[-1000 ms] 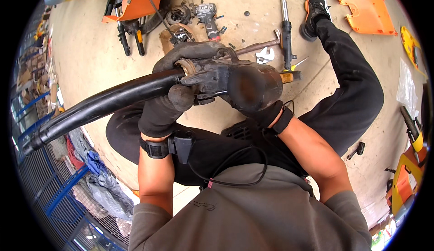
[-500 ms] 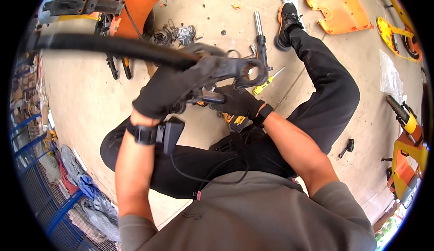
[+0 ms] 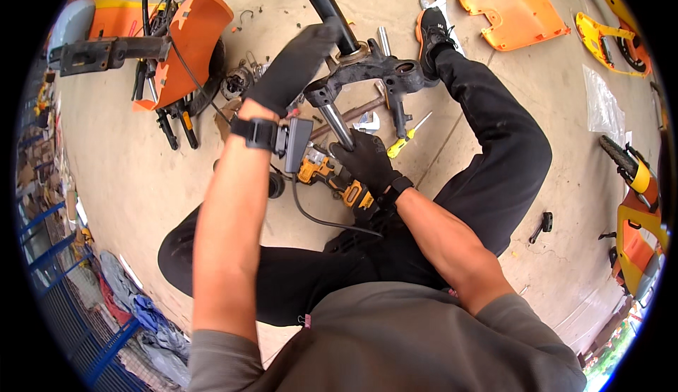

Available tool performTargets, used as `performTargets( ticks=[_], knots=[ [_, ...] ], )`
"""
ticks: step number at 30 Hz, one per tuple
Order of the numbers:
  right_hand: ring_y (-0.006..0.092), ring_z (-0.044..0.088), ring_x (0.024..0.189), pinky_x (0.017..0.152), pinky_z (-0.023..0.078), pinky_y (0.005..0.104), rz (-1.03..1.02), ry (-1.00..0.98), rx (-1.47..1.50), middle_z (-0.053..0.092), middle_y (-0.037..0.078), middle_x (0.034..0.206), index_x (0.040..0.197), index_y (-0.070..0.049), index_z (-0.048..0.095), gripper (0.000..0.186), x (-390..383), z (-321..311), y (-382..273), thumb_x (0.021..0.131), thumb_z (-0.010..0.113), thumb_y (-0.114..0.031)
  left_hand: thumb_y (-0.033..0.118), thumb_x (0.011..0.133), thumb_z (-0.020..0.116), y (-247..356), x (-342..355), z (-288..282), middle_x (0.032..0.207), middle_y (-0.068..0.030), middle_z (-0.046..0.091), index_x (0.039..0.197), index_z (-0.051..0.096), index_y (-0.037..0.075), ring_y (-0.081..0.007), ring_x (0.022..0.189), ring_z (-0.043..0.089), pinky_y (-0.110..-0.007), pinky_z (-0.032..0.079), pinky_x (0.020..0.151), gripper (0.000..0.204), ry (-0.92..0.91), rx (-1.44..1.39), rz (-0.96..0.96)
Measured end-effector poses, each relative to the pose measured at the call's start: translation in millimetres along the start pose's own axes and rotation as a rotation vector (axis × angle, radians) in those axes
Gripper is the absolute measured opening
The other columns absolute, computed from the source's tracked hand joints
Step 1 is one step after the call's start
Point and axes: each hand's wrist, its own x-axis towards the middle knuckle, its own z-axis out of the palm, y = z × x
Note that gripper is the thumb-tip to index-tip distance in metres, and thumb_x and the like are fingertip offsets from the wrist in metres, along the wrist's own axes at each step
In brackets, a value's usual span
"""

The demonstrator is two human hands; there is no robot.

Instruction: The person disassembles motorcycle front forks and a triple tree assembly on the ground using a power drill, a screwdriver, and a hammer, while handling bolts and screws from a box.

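Fork assembly, a black metal clamp (image 3: 353, 73) with 1 long black tube (image 3: 322, 0) rising from it and 1 short silver metal tube (image 3: 337, 125) at its left end, sits out in front of the person, tilted, above the beige concrete floor (image 3: 452, 152). Right hand (image 3: 367, 160), black glove, is clamped around the lower end of the silver tube. Left hand (image 3: 296, 67), also black-gloved, has its fingers stretched toward the long tube, just beside it or on it; cannot tell if it touches or grips (a bit blurred). Left wrist has a black strap (image 3: 258, 133) with a dark grey box (image 3: 299, 145). Just below the right hand, a yellow-and-black power tool (image 3: 353, 196), partly hidden. Right of that hand, a screwdriver with a yellow handle (image 3: 401, 143); beyond the hand, a silver adjustable wrench (image 3: 369, 122) and a black-and-silver cylindrical strut (image 3: 399, 113). Far right, an orange plastic panel (image 3: 522, 10) lies past the black shoe (image 3: 436, 35), with a clear plastic bag (image 3: 604, 102) nearer. Left side, a curved orange body panel (image 3: 201, 32).
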Motion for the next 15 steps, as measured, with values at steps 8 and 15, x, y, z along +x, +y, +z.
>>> performTargets(
  ticks=[8, 15],
  knots=[
    [0.0164, 0.062, 0.059, 0.057, 0.049, 0.0333, 0.295, 0.058, 0.187, 0.064, 0.008, 0.065, 0.079, 0.000, 0.065, 0.031, 63, 9, 23, 0.086, 0.064, -0.030, 0.032, 0.101, 0.048, -132, -125, 71, 0.097, -0.0072, 0.062, 0.125, 0.057, 0.006, -0.0157, 0.084, 0.059, -0.030, 0.048, 0.074, 0.035, 0.194, -0.572, -0.581],
    [0.0143, 0.062, 0.067, 0.059, 0.049, 0.0288, 0.489, -0.149, 0.732, 0.065, 0.005, 0.073, 0.088, -0.005, 0.067, 0.024, 128, 14, 57, 0.091, 0.066, -0.029, 0.030, 0.092, 0.067, -110, -160, 112, 0.087, -0.0026, 0.062, 0.116, 0.058, 0.007, -0.0113, 0.068, 0.059, -0.025, 0.049, 0.062, 0.035, 0.034, -0.656, -0.649]
  ],
)
